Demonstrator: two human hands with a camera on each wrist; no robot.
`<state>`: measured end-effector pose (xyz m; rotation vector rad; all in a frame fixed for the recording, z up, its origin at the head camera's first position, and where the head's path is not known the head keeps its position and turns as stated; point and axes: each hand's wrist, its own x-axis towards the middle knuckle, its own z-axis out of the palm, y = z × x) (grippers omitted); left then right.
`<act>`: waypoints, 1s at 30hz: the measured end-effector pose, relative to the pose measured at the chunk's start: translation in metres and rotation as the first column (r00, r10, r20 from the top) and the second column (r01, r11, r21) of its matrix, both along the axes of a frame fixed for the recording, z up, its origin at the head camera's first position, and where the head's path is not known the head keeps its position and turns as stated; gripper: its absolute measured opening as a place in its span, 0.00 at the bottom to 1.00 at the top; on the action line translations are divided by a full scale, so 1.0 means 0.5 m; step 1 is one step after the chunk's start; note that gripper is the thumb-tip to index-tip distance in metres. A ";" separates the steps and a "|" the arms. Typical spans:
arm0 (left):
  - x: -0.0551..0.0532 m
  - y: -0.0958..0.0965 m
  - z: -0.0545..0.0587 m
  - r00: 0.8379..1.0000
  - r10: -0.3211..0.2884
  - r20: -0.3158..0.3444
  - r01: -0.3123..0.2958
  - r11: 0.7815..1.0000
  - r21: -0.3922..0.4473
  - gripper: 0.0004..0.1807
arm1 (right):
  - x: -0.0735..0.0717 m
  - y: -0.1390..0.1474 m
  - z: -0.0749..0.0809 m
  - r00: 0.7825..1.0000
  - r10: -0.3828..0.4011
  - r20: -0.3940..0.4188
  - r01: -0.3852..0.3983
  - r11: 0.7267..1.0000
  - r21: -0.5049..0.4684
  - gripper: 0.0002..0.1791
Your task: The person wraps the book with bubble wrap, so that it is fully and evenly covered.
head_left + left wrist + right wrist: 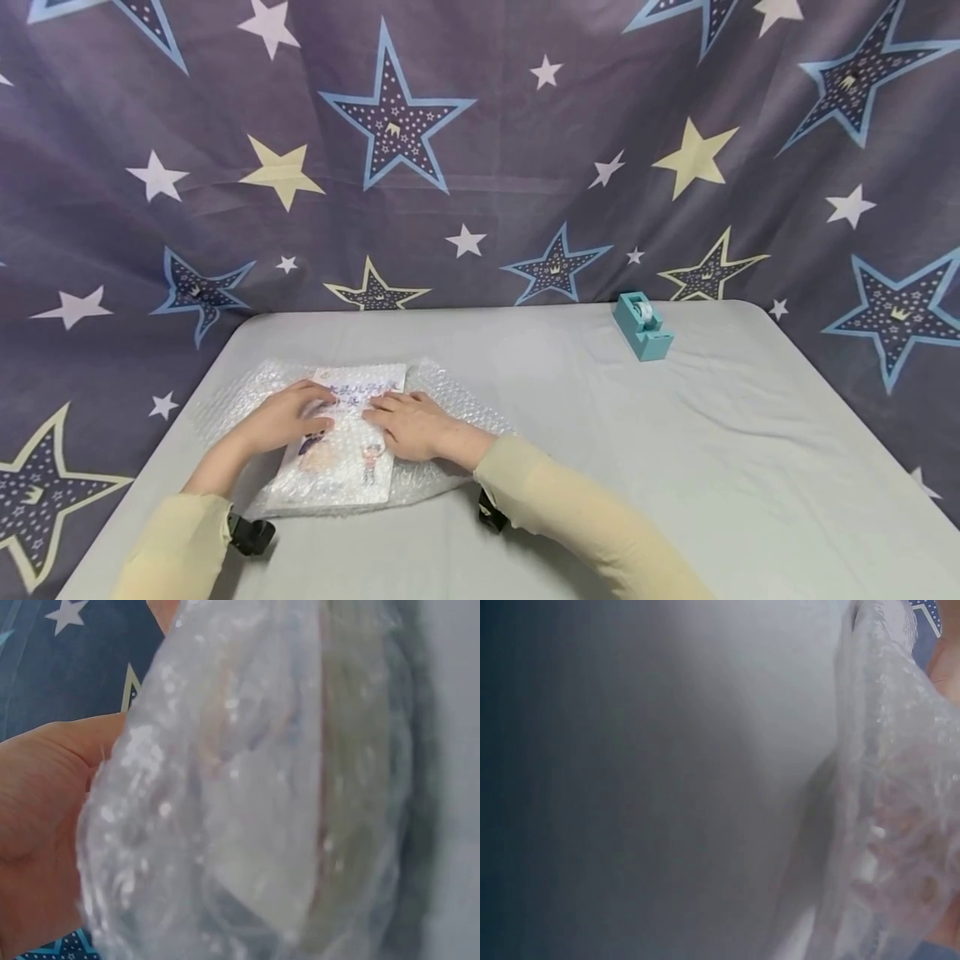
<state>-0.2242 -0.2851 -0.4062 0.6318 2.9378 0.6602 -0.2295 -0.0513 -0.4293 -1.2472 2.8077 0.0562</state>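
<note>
A book (348,467) with a white illustrated cover and blue lettering lies inside clear bubble wrap (468,404), at the left front of the table. On the left part of the cover rests my left hand (277,419), its fingers gently bent over the wrap. My right hand (415,425) lies palm down across the book's right edge, fingers pointing left. In the left wrist view the wrapped book's thick side shows close up, with the left hand (41,806) behind the wrap (139,847). The right wrist view shows another edge of the bubble wrap (892,712).
A teal tape dispenser (647,333) with a roll of tape stands at the table's back right. The table (570,400) has a light grey cloth with slight wrinkles. Behind it hangs a dark curtain (502,142) patterned with stars.
</note>
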 end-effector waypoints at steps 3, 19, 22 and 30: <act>0.003 -0.011 -0.004 0.999 0.021 -0.028 -0.021 1.000 0.019 0.20 | 0.003 -0.002 -0.001 1.000 -0.003 0.003 0.003 1.000 0.000 0.25; 0.022 -0.131 0.019 0.952 0.300 -0.063 -0.302 0.953 -0.030 0.24 | -0.003 0.002 0.005 1.000 -0.017 0.015 0.017 1.000 0.001 0.26; 0.032 -0.153 0.013 0.916 0.400 -0.042 -0.402 0.913 -0.062 0.27 | -0.003 0.001 0.003 1.000 -0.012 0.023 0.013 1.000 -0.002 0.26; 0.055 -0.188 0.007 0.759 0.638 0.130 -0.631 0.770 -0.099 0.37 | -0.002 -0.001 -0.003 1.000 -0.005 0.026 0.005 1.000 -0.004 0.26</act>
